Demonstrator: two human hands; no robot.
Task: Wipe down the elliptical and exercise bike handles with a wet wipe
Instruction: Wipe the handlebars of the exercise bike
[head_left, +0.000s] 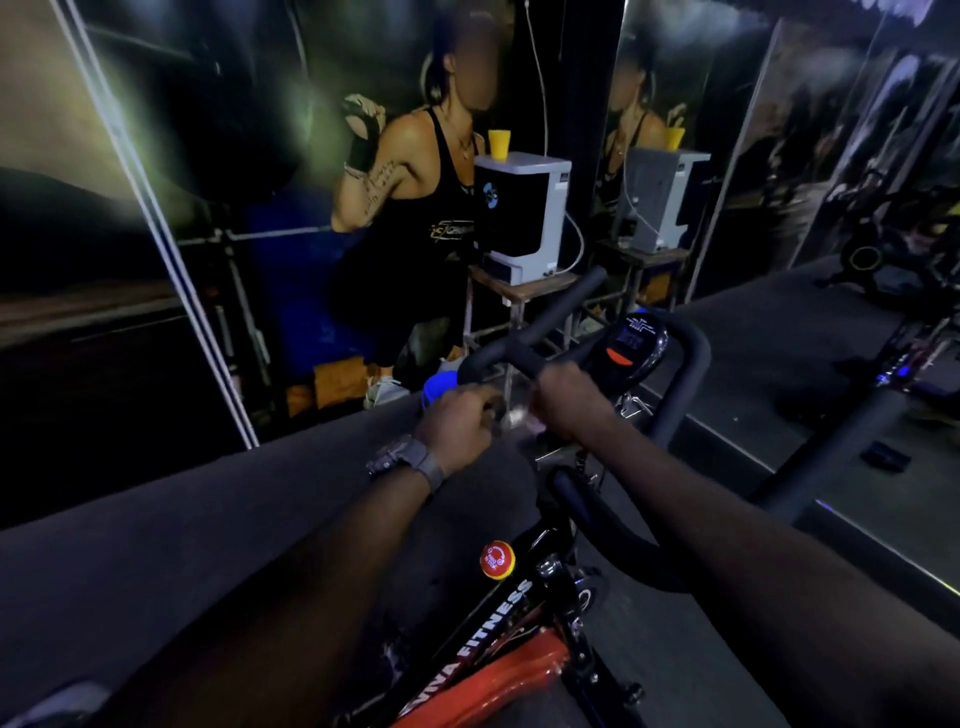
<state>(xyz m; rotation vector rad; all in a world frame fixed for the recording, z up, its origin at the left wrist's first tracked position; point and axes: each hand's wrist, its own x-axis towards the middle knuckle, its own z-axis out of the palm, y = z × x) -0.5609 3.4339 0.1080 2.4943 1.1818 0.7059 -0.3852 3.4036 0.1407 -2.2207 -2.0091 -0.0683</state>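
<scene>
The black padded handlebar (540, 322) of the red and black exercise bike (498, 623) curves across the middle of the view. Both my hands are held just below its left end. A small pale wet wipe (519, 418) shows between them. My left hand (457, 426), with a watch at the wrist, has its fingers curled at the wipe's left edge. My right hand (571, 405) is closed in a fist at the wipe's right side, close under the bar. Blur hides how each hand pinches the wipe.
The bike's console (636, 343) sits inside the handlebar loop, a red knob (496, 559) on the frame below. A blue container (439, 389) stands on the floor past my left hand. A water purifier (522, 218) with a yellow cup rests on a stool. Mirrors line the right wall.
</scene>
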